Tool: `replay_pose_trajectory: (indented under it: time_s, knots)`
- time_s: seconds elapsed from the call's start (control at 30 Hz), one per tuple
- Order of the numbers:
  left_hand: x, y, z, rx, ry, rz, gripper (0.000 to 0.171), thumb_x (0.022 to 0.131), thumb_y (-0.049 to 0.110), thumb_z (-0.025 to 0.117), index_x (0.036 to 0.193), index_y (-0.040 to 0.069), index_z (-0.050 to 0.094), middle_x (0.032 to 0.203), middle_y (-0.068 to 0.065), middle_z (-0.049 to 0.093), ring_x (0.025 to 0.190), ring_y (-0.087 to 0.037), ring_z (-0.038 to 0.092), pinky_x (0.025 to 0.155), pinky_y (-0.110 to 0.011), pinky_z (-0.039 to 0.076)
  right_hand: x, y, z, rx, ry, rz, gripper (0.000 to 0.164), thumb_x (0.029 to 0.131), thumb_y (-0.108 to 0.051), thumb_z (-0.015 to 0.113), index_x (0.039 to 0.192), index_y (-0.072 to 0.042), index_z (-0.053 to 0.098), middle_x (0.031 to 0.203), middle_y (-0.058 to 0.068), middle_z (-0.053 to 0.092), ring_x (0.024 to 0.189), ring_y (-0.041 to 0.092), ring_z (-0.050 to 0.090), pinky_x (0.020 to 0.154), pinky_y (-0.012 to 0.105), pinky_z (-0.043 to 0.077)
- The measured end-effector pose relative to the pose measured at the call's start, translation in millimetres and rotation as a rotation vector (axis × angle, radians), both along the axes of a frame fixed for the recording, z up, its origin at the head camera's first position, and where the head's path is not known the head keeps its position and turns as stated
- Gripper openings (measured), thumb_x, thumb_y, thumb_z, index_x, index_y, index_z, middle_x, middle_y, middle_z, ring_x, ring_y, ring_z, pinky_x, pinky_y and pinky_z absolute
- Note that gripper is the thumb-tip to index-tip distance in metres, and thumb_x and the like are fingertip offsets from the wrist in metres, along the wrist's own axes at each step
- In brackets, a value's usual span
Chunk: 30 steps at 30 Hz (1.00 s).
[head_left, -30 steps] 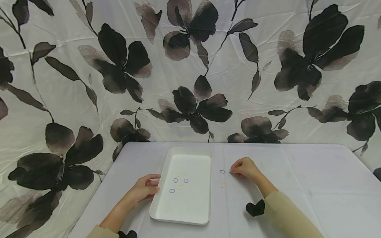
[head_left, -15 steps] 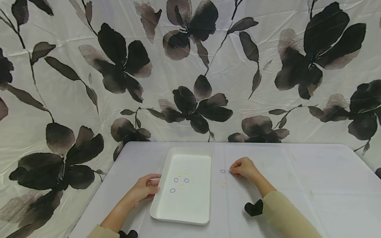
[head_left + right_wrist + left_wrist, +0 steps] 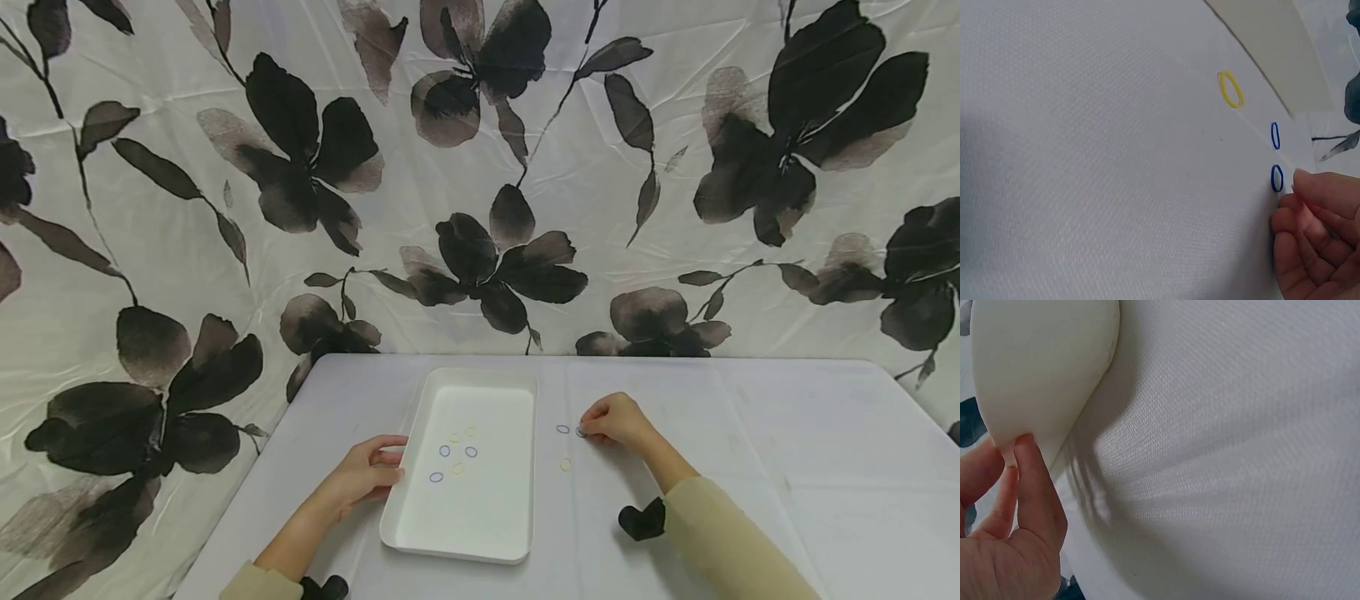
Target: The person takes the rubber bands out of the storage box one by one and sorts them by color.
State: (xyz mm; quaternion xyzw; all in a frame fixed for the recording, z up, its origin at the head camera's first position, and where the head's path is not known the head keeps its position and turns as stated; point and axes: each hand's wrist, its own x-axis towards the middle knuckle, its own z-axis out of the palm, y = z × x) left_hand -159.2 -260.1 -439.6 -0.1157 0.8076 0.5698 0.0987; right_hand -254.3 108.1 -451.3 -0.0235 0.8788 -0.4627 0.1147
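Note:
At the left wall of the white tray (image 3: 456,525), my left hand (image 3: 360,479) grips the rim; the left wrist view has the thumb against the tray's side (image 3: 1047,369). My right hand (image 3: 617,419) is on the table right of the tray, its fingers curled and its fingertips at a thin blue rubber band (image 3: 1277,179). Whether thumb and finger pinch that band is hidden. A second blue rubber band (image 3: 563,429) lies just left of it. Nearer the front lies a yellow rubber band (image 3: 566,465). Inside the tray are several blue and yellow bands.
A white cloth covers the table (image 3: 750,467). Behind it hangs a white curtain (image 3: 660,50) printed with dark flowers. A black object (image 3: 642,519) is beside the right sleeve, and another black object (image 3: 325,588) is by the left sleeve.
More of the blue band at my right fingertips shows now than a second ago. The right hand has hardly moved. The left hand and tray hold their place.

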Motion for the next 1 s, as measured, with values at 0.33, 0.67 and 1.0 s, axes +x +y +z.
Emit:
replay_pose_trajectory:
  time_s: [0.33, 0.67, 1.0]
  knots:
    - [-1.8, -1.1, 0.4, 0.01, -0.007, -0.005, 0.05, 0.08, -0.008, 0.063, 0.127, 0.0, 0.051, 0.101, -0.014, 0.061, 0.081, -0.021, 0.063, 0.067, -0.035, 0.054, -0.2, -2.1, 12.7, -0.011, 0.013, 0.057, 0.006, 0.079, -0.001, 0.069, 0.083, 0.003, 0.069, 0.061, 0.001, 0.057, 0.056, 0.013, 0.05, 0.053, 0.026, 0.044]
    - [-1.4, -0.5, -0.1, 0.008, -0.003, 0.0, 0.05, 0.08, -0.009, 0.063, 0.127, 0.0, 0.051, 0.101, -0.014, 0.06, 0.081, -0.021, 0.063, 0.067, -0.035, 0.054, -6.1, -16.9, 27.1, -0.048, 0.033, 0.085, 0.009, 0.078, 0.0, 0.069, 0.086, 0.005, 0.069, 0.068, 0.002, 0.061, 0.058, 0.011, 0.052, 0.055, 0.024, 0.048]
    - [0.1, 0.1, 1.4, 0.012, -0.003, -0.006, 0.051, 0.079, -0.009, 0.062, 0.128, -0.001, 0.05, 0.102, -0.015, 0.06, 0.082, -0.022, 0.063, 0.069, -0.037, 0.054, -8.1, -34.4, 41.1, -0.111, 0.032, 0.126, 0.009, 0.078, 0.002, 0.069, 0.086, 0.007, 0.068, 0.069, 0.003, 0.061, 0.056, 0.011, 0.052, 0.054, 0.023, 0.047]
